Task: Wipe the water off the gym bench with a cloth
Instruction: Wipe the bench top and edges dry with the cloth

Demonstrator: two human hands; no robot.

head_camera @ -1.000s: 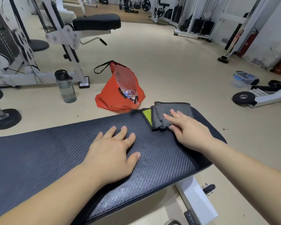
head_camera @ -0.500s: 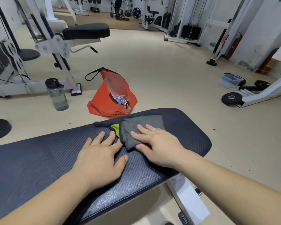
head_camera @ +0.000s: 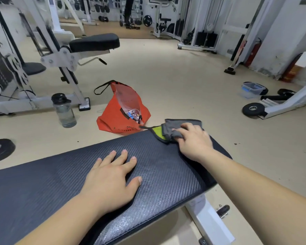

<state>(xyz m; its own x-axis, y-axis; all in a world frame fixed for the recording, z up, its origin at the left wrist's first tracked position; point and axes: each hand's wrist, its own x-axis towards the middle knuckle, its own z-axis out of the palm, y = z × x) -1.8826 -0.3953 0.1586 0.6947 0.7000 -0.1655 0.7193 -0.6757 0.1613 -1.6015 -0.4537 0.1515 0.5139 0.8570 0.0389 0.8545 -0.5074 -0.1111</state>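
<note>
The gym bench has a dark textured pad that runs from the lower left to the right. Lying flat on the middle of the pad, fingers spread, is my left hand. A grey cloth with a yellow-green patch sits bunched at the pad's far right end, partly over the edge. My right hand lies on top of it, its fingers curled over the bunched fabric. No water drops are plain to see on the pad.
On the floor beyond the bench are an orange bag and a clear water bottle. A white weight machine stands at the left. A plastic box and a weight plate lie at the right.
My right hand has slid the cloth away from my left hand, out to the pad's far right end, and the cloth is more bunched. My left hand stays flat on the pad.
</note>
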